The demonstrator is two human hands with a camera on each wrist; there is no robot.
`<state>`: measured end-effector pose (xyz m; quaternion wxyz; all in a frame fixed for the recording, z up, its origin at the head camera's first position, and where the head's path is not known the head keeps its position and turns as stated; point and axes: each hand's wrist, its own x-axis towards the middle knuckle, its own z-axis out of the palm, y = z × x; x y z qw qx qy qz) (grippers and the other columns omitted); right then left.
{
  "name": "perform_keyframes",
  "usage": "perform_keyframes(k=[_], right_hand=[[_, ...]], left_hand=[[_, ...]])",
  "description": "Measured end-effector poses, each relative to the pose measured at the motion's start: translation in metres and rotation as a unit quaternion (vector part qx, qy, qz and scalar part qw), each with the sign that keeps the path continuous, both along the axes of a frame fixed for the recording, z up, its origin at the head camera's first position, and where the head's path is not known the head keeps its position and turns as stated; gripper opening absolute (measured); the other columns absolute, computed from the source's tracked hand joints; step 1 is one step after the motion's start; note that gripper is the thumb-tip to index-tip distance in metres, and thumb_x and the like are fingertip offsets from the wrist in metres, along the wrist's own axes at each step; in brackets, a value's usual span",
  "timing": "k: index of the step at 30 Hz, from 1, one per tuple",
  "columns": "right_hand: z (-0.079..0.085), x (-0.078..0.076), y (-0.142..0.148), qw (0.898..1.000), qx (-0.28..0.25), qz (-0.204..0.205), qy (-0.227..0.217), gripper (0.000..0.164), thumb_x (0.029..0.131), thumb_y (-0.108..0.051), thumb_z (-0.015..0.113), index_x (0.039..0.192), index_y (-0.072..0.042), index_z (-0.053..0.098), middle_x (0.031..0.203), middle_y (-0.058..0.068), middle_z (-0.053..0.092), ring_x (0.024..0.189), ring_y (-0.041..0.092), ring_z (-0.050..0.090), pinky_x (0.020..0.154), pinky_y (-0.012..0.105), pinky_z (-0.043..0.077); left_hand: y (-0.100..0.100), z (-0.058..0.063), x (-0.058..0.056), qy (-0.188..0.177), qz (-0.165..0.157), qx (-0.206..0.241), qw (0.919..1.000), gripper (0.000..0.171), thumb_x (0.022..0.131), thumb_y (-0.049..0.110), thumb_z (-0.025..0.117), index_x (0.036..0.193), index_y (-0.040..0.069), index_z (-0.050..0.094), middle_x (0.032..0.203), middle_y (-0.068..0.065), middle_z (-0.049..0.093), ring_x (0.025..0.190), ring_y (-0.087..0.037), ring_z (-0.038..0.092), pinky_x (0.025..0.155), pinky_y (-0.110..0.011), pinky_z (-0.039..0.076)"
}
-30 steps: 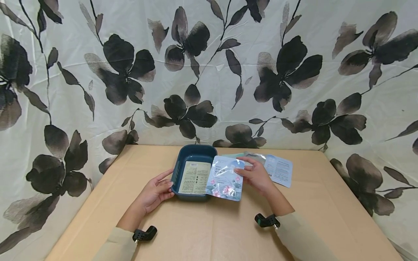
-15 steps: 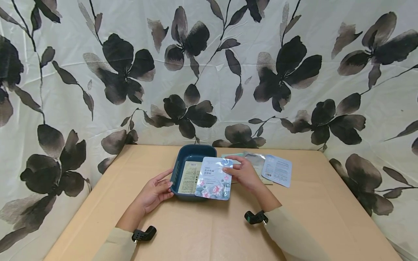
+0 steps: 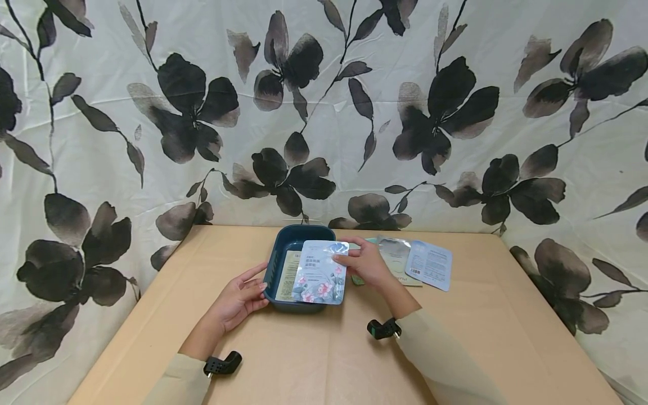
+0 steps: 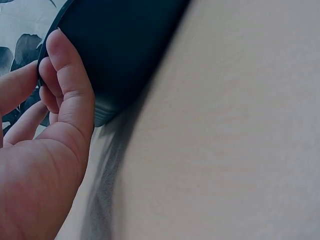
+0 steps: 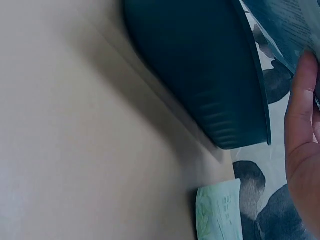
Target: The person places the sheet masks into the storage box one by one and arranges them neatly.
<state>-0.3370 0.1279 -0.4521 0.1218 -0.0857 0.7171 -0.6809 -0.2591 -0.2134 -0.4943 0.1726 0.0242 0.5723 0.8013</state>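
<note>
A dark blue plastic basin (image 3: 275, 264) stands near the back middle of the table. My left hand (image 3: 242, 298) grips its left rim, thumb and fingers on either side of the wall in the left wrist view. Inside lies a cream printed packet (image 3: 286, 275), partly covered. Over the basin's right half my right hand (image 3: 367, 261) pinches a pale blue sachet (image 3: 320, 273) with pink flowers by its right edge. In the right wrist view that sachet (image 5: 287, 30) is at the upper right, above the basin's rim.
To the right of the basin lie several flat packets: a light blue one (image 3: 429, 265) with printed text, a silvery-topped one (image 3: 395, 250), and a green one (image 5: 219, 210) partly behind the right hand. A floral curtain (image 3: 364, 140) hangs behind the tan table (image 3: 304, 360).
My right hand has carried the flowered sachet leftward, from beside the basin's right rim to over its right half. The left hand has kept its grip on the basin.
</note>
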Motion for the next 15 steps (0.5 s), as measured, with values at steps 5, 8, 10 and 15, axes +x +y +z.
perform_keyframes(k=[5,8,10,15], right_hand=[[0.000,-0.003,-0.009,1.000,0.010,0.000,0.002,0.059,0.089,-0.014,0.080,0.143,-0.012,0.057,0.119,0.014,0.075,0.092,0.025,0.077,0.078,0.036,0.064],[0.001,-0.004,-0.015,1.000,0.020,0.000,0.005,0.059,0.088,-0.015,0.081,0.142,-0.013,0.058,0.118,0.013,0.076,0.093,0.025,0.077,0.079,0.038,0.063],[0.002,-0.005,-0.018,1.000,0.024,0.000,0.004,0.058,0.088,-0.016,0.081,0.141,-0.014,0.059,0.118,0.012,0.076,0.093,0.024,0.077,0.080,0.038,0.063],[0.004,-0.008,-0.025,1.000,0.022,0.003,0.003,0.058,0.088,-0.015,0.082,0.141,-0.012,0.058,0.116,0.012,0.076,0.091,0.024,0.076,0.074,0.032,0.063]], left_hand=[[-0.001,-0.001,0.000,-0.004,0.003,-0.005,1.0000,0.070,0.102,0.003,0.059,0.163,0.017,0.028,0.117,-0.009,0.067,0.082,-0.014,0.070,0.080,-0.029,0.062],[-0.001,-0.002,0.000,-0.007,0.003,-0.007,1.0000,0.070,0.102,0.004,0.059,0.163,0.018,0.028,0.116,-0.008,0.066,0.082,-0.014,0.070,0.080,-0.029,0.062],[-0.001,-0.002,0.000,-0.006,0.003,-0.008,0.9999,0.069,0.103,0.004,0.059,0.163,0.018,0.028,0.115,-0.009,0.065,0.082,-0.014,0.070,0.080,-0.029,0.062],[-0.001,-0.002,-0.001,-0.008,0.007,-0.009,0.9999,0.068,0.103,0.004,0.058,0.162,0.018,0.030,0.115,-0.009,0.064,0.083,-0.014,0.070,0.080,-0.029,0.062]])
